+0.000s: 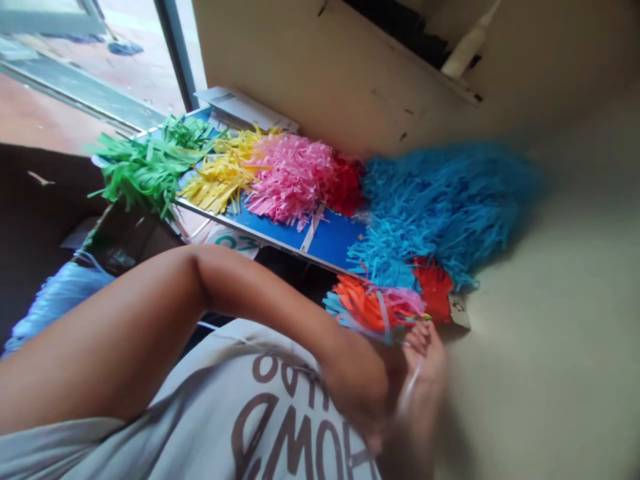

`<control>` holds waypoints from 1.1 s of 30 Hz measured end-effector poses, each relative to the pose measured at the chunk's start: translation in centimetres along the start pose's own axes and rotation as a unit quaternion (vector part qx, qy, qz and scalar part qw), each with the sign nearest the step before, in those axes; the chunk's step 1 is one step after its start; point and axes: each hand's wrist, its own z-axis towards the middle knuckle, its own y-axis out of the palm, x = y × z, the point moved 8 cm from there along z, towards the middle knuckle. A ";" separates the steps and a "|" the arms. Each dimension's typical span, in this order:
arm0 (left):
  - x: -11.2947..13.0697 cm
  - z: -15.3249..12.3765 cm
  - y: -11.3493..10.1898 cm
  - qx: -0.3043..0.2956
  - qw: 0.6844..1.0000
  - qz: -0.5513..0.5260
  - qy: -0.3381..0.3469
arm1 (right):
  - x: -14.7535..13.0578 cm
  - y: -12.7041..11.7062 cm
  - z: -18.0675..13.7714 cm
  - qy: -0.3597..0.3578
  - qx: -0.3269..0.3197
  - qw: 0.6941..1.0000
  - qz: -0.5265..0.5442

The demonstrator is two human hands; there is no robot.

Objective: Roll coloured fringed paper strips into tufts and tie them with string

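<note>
Right hand (425,353) pinches the strip bundle (357,303); left hand's (374,437) grip, cannot tell.
A slackening pinch could let strips slip.

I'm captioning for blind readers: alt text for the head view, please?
The right hand pinches the end of a multicoloured strip bundle; the left hand is blurred. Green strips, yellow strips, pink strips and red strips line a blue tabletop beside a larger blue heap.

Beige wall (300,73) behind a blue-topped table (337,240), daylight through a dark-framed opening (176,57), reddish floor (143,77) beyond.
</note>
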 end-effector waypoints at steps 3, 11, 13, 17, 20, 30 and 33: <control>-3.0 -3.0 -4.7 0.159 0.965 0.191 -0.083 | -0.7 0.8 -1.2 0.055 -0.009 0.998 0.044; -6.8 -1.8 -6.4 0.286 0.954 0.090 -0.010 | -3.2 7.8 -2.8 0.063 -0.036 0.996 0.058; -9.0 -2.5 -5.8 0.312 0.944 0.077 -0.077 | -3.5 8.9 -2.8 0.055 -0.053 0.996 0.041; -10.9 -5.6 -6.2 0.334 0.920 0.103 -0.177 | -3.2 9.1 -2.0 0.010 -0.053 0.995 -0.086; -11.2 -7.8 -6.7 0.318 0.908 0.102 -0.253 | -4.0 9.5 -1.5 -0.116 -0.056 0.949 -0.289; -12.9 -10.8 -5.3 0.209 0.915 0.014 -0.346 | -4.4 13.7 -3.1 -0.288 -0.086 0.829 -0.471; -12.3 -11.1 -5.8 0.243 0.917 0.038 -0.314 | -3.9 13.4 -3.2 -0.284 -0.076 0.842 -0.453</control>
